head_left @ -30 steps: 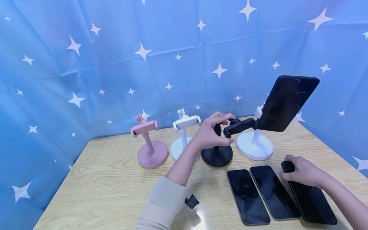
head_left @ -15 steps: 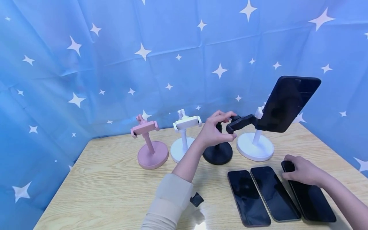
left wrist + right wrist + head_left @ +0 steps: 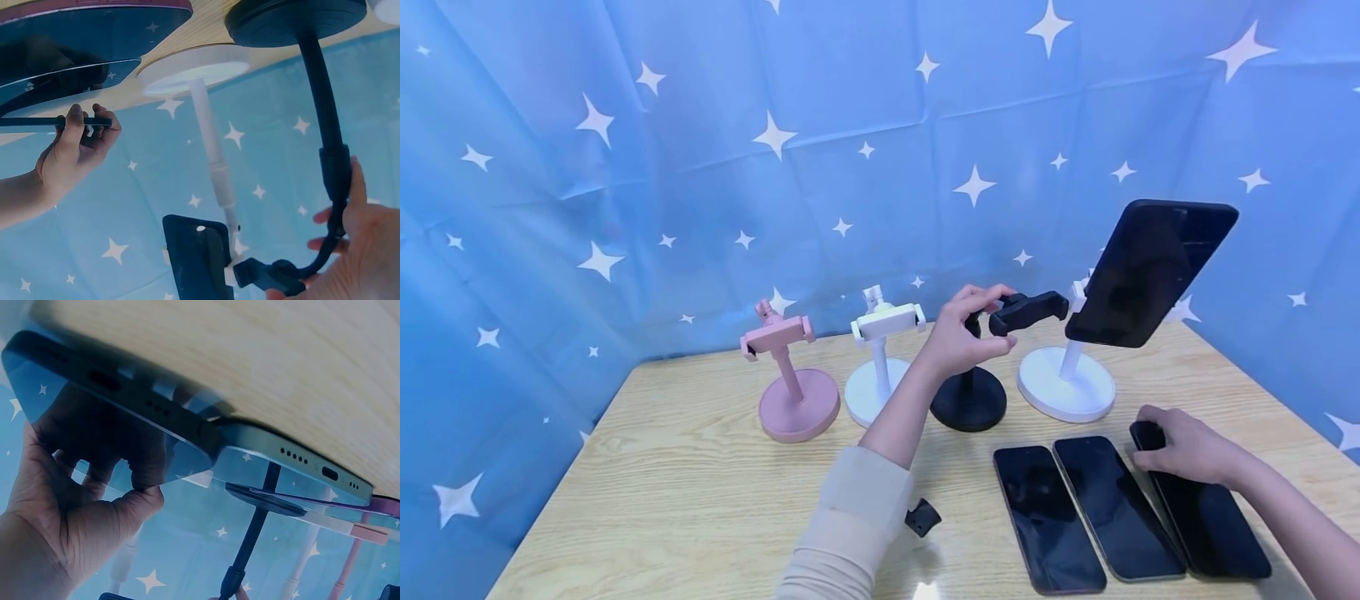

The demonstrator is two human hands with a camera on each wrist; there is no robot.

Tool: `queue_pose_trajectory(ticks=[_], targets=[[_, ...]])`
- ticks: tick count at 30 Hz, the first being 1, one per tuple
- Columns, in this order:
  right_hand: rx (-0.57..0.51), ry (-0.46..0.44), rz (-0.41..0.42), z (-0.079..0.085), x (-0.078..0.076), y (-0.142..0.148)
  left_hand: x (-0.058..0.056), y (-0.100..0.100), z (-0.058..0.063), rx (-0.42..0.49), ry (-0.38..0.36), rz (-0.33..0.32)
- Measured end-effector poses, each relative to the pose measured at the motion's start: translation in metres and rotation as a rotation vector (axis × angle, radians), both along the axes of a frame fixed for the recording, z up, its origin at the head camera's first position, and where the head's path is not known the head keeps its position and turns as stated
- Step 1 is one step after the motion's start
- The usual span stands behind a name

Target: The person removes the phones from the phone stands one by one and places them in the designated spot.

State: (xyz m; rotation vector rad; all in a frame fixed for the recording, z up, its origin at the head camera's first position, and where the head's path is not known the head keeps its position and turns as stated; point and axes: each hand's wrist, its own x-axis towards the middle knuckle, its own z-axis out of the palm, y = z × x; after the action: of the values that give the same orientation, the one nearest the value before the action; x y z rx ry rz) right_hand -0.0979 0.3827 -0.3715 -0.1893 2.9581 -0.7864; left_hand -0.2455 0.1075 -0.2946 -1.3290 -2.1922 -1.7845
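My left hand (image 3: 958, 337) holds the clamp head (image 3: 1030, 312) of a black phone stand (image 3: 968, 406), forefinger above and thumb below. In the left wrist view, fingers also show behind the stand's bent neck (image 3: 326, 250). The clamp has no phone in it. On the right, my right hand (image 3: 1187, 447) grips the far end of a black phone (image 3: 1213, 529) lying screen up, thumb on one side and fingers on the other. Two more phones lie beside it, a middle one (image 3: 1116, 504) and a left one (image 3: 1048, 517).
Behind them, a white stand (image 3: 1066, 383) carries a large dark phone (image 3: 1150, 271) close to the black clamp. Left of the black stand are another white stand (image 3: 872, 387) and a pink stand (image 3: 797, 404). A small black piece (image 3: 922, 518) shows beside my left sleeve. A blue curtain hangs behind the table.
The black clamp has tilted, its right end rising and its left end moving up. My left hand and sleeve have shifted slightly right. The right hand stays almost still on the phone.
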Motion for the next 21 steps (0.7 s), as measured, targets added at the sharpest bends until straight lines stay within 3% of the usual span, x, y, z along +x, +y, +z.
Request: queue_pose_trajectory(ticks=[12, 21], targets=[[0.027, -0.028, -0.002, -0.004, -0.007, 0.001, -0.002, -0.003, -0.003, 0.097, -0.051, -0.070], [0.021, -0.102, -0.018, -0.003, -0.014, 0.003, -0.005, -0.004, -0.007, 0.197, -0.087, -0.125]])
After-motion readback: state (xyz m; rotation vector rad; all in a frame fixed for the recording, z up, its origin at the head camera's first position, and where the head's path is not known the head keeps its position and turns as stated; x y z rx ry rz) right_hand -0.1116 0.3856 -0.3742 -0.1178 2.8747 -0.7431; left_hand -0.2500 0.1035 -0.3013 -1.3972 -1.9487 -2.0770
